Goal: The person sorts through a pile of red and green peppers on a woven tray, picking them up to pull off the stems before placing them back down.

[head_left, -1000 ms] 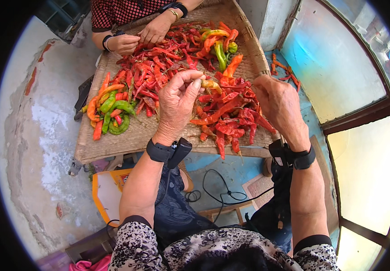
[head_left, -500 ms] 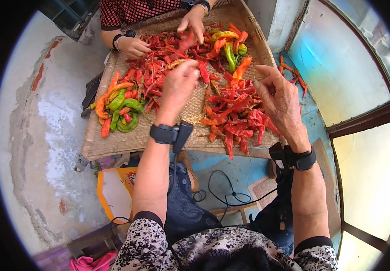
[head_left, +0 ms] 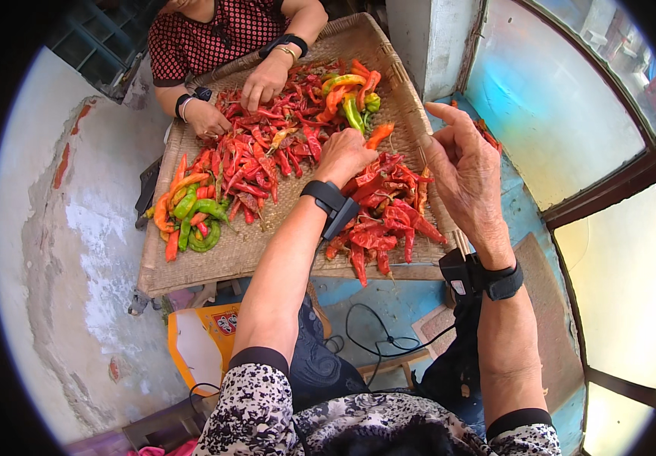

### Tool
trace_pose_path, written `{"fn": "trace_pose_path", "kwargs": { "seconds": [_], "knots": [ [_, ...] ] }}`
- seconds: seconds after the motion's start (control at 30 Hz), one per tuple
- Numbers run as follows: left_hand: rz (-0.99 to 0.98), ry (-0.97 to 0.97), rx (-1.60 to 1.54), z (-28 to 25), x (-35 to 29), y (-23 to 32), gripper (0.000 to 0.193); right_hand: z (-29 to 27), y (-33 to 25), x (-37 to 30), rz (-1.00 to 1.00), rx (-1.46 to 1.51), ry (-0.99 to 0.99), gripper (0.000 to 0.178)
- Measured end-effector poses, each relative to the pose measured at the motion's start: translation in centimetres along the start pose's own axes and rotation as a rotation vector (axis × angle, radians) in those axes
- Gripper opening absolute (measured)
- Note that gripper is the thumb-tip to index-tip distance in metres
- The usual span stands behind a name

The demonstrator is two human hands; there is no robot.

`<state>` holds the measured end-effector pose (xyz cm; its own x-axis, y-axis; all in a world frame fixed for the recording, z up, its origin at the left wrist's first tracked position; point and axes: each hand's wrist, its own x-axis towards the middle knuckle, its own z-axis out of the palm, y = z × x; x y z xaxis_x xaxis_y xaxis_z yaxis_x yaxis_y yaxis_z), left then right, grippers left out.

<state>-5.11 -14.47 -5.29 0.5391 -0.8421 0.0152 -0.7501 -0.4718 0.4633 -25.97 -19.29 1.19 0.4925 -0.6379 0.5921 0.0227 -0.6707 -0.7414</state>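
Observation:
My left hand point(head_left: 345, 159) reaches over the upper end of a pile of dried red chili peppers point(head_left: 388, 220). Its fingers are closed and point down beside an orange chili pepper point(head_left: 379, 136); what they grip is hidden. Held up over the right edge of a woven tray point(head_left: 282, 251), my right hand point(head_left: 468, 171) has its index finger and thumb apart, and nothing shows between them. Across the tray lies a larger heap of red chili peppers point(head_left: 259, 152), where another person's two hands point(head_left: 265, 82) touch the far part.
Green and orange peppers lie in one group point(head_left: 191, 213) at the tray's left and another point(head_left: 352, 95) at its far right. Black cables point(head_left: 381, 346) and a yellow-and-white bag point(head_left: 199, 342) are below. Windows point(head_left: 556, 114) stand along the right; more peppers point(head_left: 487, 137) lie beyond the tray.
My left hand has moved right, from the large heap to the near right pile. My right hand stays raised by the tray edge. The other person's upper hand has shifted left, and the view has shifted.

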Motion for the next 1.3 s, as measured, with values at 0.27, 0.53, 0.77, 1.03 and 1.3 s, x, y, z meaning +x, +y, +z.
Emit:
{"fn": "trace_pose_path", "kwargs": {
  "seconds": [0.27,0.53,0.77,1.03,1.3],
  "knots": [
    [0.007,0.082,-0.142,-4.2,-1.4,1.0,0.041,-1.1,0.0,-0.2,0.011,0.027,-0.008,0.032],
    [0.12,0.365,-0.107,-6.5,0.1,2.5,0.038,-1.3,0.4,-0.6,-0.03,-0.047,-0.055,0.032],
    [0.041,0.357,-0.211,-5.5,5.5,2.3,0.044,-0.9,0.5,-0.8,-0.02,-0.037,-0.084,0.035],
    [0.063,0.236,-0.466,-3.2,7.9,0.4,0.031,-1.0,0.5,-0.5,-0.02,-0.042,-0.055,0.031],
    [0.218,-0.064,-0.283,-1.1,1.3,0.3,0.022,-0.8,0.4,-0.6,0.023,-0.024,-0.003,0.03]
  ]
}}
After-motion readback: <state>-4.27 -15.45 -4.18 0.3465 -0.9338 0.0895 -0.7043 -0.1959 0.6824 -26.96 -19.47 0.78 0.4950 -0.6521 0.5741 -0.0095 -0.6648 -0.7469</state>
